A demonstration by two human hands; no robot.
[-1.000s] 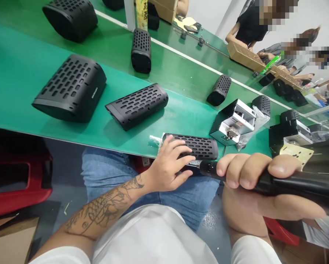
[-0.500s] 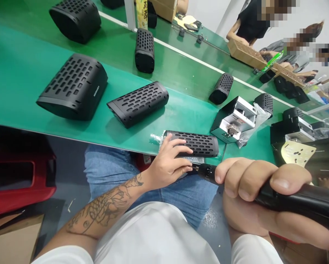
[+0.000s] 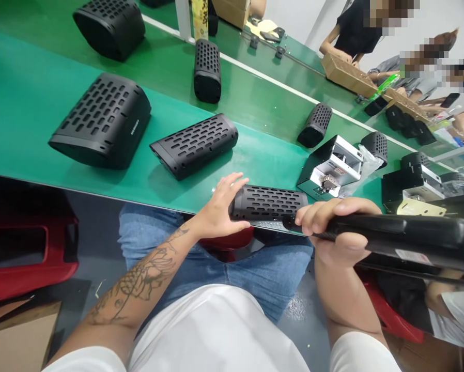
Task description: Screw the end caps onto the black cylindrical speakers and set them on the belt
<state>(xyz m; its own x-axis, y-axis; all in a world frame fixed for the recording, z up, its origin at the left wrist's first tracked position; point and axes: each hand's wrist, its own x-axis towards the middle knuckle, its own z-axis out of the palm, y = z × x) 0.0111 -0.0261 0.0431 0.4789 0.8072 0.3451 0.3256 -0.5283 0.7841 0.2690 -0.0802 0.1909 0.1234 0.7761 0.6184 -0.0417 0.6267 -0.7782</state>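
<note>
A black casing with rows of slots [image 3: 271, 202] lies on bubble wrap [image 3: 273, 225] at the front edge of the green bench. My left hand [image 3: 222, 209] straddles the casing's left end, thumb along the near side and fingers at the far side. Wrapped in my right hand [image 3: 328, 222] is a black electric screwdriver [image 3: 406, 232], held nearly level. Its front end meets the casing's near side toward the right; the bit itself is hidden. To the left lie a similar slotted casing [image 3: 197, 144] and a larger one [image 3: 104, 121] with white lettering.
Right of the casing stands a black-and-silver box-shaped fixture [image 3: 330, 168], with clear plastic [image 3: 366, 170] beside it. More slotted casings [image 3: 207, 72] stand along the bench's far strip. Several people work farther back around cardboard trays [image 3: 348, 77]. A red stool [image 3: 61, 248] is at left.
My left hand has shifted left, from the casing's front to its left end. The screwdriver has moved right along the near side and swung more level, with my right hand farther from the camera.
</note>
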